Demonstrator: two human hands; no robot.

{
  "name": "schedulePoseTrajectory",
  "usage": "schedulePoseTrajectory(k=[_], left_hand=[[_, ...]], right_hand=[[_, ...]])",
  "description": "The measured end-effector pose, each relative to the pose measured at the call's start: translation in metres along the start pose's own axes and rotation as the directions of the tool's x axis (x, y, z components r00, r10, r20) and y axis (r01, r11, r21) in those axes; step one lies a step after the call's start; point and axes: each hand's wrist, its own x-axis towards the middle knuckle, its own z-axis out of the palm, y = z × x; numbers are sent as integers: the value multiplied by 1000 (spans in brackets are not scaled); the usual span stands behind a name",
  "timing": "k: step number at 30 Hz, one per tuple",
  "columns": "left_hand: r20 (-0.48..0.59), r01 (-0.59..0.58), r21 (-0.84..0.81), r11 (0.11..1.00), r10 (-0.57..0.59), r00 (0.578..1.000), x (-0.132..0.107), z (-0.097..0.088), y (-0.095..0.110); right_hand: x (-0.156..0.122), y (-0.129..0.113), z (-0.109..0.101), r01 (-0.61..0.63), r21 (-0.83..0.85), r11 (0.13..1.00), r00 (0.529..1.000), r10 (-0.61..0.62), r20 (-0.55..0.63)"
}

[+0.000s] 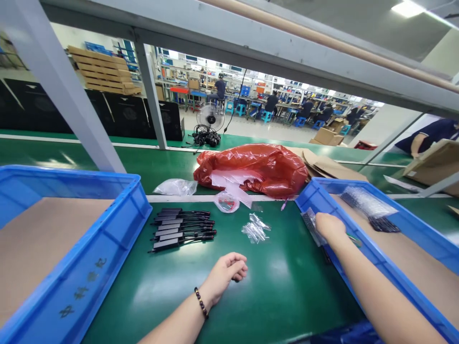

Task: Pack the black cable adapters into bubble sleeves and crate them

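Note:
My left hand (231,268) hovers over the green worktable, fingers loosely curled, and nothing shows in it. To its left lies a row of black box-shaped modules with short cables (171,232). Several small clear plastic pieces (255,228) are heaped beyond my hand. My right hand (330,227) is closed on a bubble-wrap bag (311,226) at the near wall of the right blue bin (353,253); dark contents show through the plastic. My right fingertips are partly hidden. Inside that bin, another bubble-wrap bag (367,200) with black parts lies on cardboard.
A large blue bin (118,248) lined with cardboard stands at left. Behind the table lie a red plastic bag (261,167), a clear bag (176,187) and a small round tub (226,202). Metal frame bars cross overhead. Another person's arm (418,143) is at far right.

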Motion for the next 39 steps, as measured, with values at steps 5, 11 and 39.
schedulePoseTrajectory(k=[5,11,39], left_hand=[[15,5,18,1000,-5,1000,0,2,-1],[180,76,128,989,-98,979,-7,3,0],[366,188,165,968,-237,900,8,-2,-23]], right_hand=[[-15,-13,-31,18,-14,1000,982,-21,-186],[-67,-123,-60,575,12,818,749,-520,-411],[-143,-288,-48,950,-23,311,296,-924,-240]])
